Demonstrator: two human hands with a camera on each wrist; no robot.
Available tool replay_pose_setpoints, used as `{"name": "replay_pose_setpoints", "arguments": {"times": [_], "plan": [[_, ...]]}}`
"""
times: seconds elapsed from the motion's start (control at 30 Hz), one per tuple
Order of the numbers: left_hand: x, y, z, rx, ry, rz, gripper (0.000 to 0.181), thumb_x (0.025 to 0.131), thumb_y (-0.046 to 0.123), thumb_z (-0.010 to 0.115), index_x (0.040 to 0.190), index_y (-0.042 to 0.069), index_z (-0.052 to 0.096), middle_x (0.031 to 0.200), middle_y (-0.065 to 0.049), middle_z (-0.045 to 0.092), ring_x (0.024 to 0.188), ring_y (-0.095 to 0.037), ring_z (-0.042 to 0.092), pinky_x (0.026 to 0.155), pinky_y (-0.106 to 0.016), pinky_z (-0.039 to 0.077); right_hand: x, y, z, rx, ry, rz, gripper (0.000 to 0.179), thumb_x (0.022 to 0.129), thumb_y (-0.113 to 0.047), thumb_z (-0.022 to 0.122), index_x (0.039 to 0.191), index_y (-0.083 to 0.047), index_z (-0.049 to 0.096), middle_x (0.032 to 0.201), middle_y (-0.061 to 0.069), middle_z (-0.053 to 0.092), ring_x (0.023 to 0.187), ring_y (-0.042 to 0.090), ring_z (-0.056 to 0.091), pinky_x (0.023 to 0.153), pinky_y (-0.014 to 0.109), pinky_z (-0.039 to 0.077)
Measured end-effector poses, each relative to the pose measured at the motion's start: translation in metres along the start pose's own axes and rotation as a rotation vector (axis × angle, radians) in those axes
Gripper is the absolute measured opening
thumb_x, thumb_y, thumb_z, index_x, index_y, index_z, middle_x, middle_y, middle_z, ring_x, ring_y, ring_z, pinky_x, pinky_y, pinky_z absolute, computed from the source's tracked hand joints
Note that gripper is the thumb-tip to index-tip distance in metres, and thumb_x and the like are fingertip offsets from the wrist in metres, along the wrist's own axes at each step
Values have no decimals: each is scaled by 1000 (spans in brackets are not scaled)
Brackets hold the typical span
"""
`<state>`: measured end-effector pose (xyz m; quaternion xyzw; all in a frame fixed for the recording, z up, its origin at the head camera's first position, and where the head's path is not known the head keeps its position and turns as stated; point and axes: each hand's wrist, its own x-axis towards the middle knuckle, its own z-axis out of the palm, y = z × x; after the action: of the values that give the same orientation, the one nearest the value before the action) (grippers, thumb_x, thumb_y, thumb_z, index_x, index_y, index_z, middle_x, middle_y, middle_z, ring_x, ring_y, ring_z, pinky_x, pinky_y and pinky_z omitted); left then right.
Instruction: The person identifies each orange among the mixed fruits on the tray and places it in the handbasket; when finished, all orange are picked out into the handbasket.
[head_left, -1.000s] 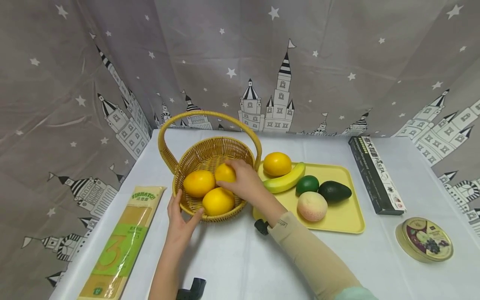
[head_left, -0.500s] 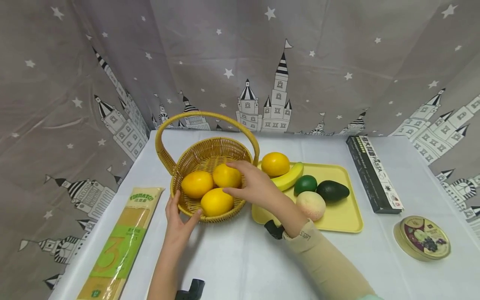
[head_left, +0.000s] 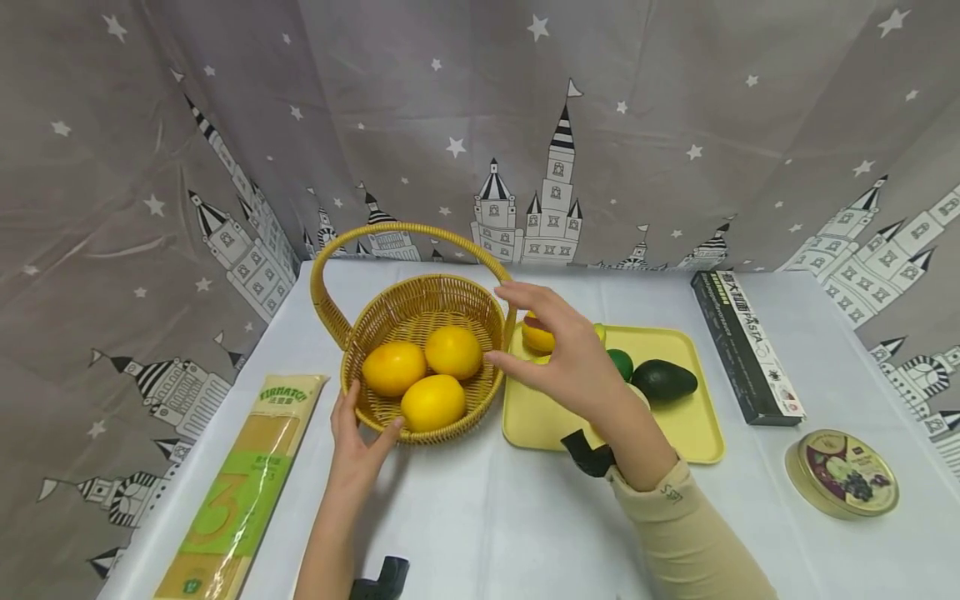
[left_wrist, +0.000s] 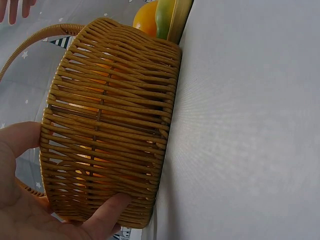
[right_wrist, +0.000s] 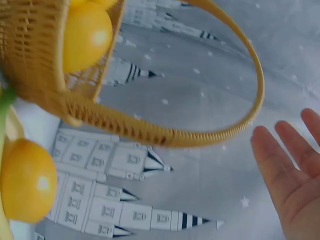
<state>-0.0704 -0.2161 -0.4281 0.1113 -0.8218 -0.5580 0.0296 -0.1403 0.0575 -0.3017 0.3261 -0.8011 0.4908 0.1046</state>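
A woven wicker basket (head_left: 420, 293) with a tall handle stands at the middle-left of the table, holding three yellow mango-like fruits (head_left: 453, 352). My left hand (head_left: 358, 454) grips its near left side; in the left wrist view the thumb and fingers lie against the weave (left_wrist: 110, 115). To the right of the basket, my right hand (head_left: 573, 367) hovers over the yellow tray (head_left: 693, 437) with fingers spread, holding nothing. Under it, partly hidden, are another yellow fruit (head_left: 536, 336), a banana, a green fruit (head_left: 620, 363) and a peach. A dark avocado (head_left: 663, 381) lies beside them.
A spaghetti packet (head_left: 243, 483) lies left of the basket. On the right are a black pasta box (head_left: 746, 350) and a round tin (head_left: 843, 475). A grey castle-print curtain (head_left: 450, 108) hangs behind the white table.
My right hand has let go of a yellow fruit inside the basket and moved right, out over the tray. The left hand stays at the basket.
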Motion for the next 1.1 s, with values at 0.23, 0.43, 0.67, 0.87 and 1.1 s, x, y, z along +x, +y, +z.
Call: {"name": "replay_pose_setpoints", "arguments": {"times": [0.23,0.43,0.67,0.87,1.1], "plan": [[1,-1,0,0,11,16,90,92,19,66,156,12,3,158,-16,-12,144,-38,-2,112,-59,6,8,23,-14,3,140,120,66,81,-14,79,140,-14,49,141,1,47,123,22,50,98,35,45],[1,-2,1,6,11,17,89,92,17,65,156,10,3,157,-17,-11,144,-40,0,112,-59,8,16,61,-12,-42,134,313,68,84,-26,76,144,-15,45,145,4,42,126,26,47,101,39,43],[1,-3,1,11,13,13,90,92,18,66,156,11,3,157,-17,-11,144,-39,-1,112,-58,8,17,103,-4,-17,150,475,72,87,-32,73,147,-11,39,150,7,37,131,32,40,105,45,37],[1,-2,1,10,13,9,90,92,18,66,156,11,3,158,-16,-11,144,-39,0,112,-59,8,13,126,2,-52,134,560,73,87,-39,70,147,-12,38,150,7,36,133,32,38,106,46,35],[1,-2,0,9,14,13,90,92,18,66,156,11,3,158,-16,-10,144,-38,0,112,-58,8,17,141,6,-117,54,668,74,87,-39,70,148,-10,37,151,15,32,138,34,30,110,49,28]]}}
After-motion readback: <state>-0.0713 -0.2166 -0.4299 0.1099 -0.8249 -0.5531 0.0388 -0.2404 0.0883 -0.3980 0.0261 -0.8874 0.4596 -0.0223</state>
